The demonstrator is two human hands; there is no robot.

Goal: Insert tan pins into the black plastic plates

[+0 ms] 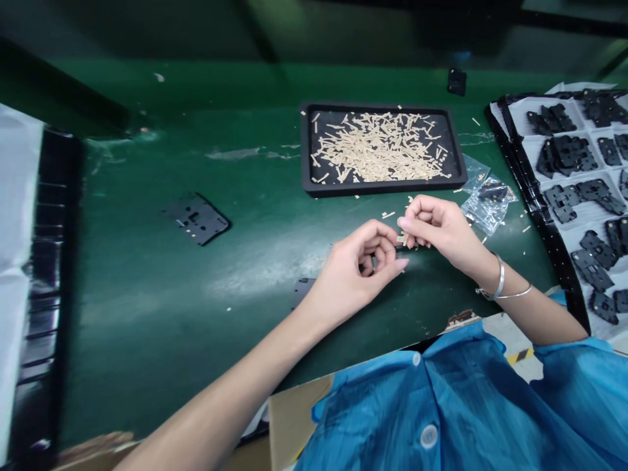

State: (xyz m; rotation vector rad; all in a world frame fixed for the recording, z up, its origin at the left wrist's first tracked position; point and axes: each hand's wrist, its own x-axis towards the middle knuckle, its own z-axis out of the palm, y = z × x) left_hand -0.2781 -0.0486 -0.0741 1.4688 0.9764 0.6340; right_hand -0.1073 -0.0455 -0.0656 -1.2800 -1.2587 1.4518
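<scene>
My right hand (432, 226) has thumb and forefinger pinched on small beige strips (402, 239), a few of which show at its fingertips. Just left of it, my left hand (360, 261) is curled with its thumb stretched toward the right hand. A dark edge shows between the two hands, but the left fingers hide most of what they hold. Behind the hands is a black tray (383, 190) with a heap of beige strips (377, 147). Partly covered by the left forearm, a flat black plastic part (301, 289) lies on the green table.
Another black plastic part (199, 219) lies to the left, and a small black piece (456, 82) at the back. Clear plastic bags (488, 199) sit right of the hands. A compartmented tray (537, 186) with several black parts stands at right. Loose strips dot the green tabletop (161, 327).
</scene>
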